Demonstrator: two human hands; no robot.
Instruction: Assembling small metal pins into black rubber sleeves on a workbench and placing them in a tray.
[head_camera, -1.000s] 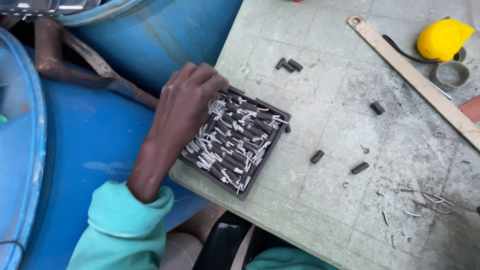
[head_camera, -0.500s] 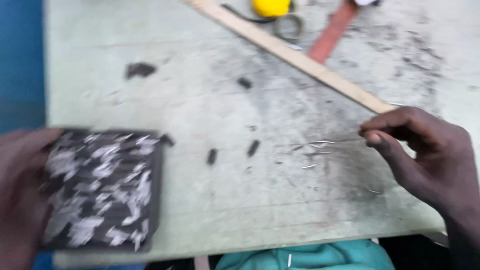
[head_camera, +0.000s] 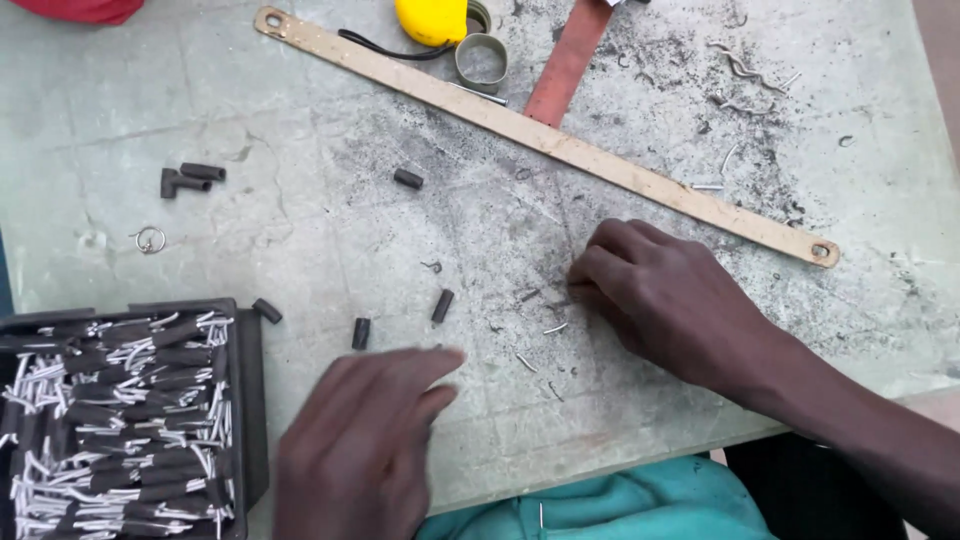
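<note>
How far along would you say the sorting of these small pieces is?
Done: the black tray is packed with dark tubes and pale pins. In hand: the right hand pinches at pale pins on the table; the left hand hovers. Left: several loose dark tubes.

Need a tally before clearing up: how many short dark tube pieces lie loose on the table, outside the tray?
6: two at far left, one near the strip, one by the tray's corner, two above the left hand. The hands may hide more.
</note>
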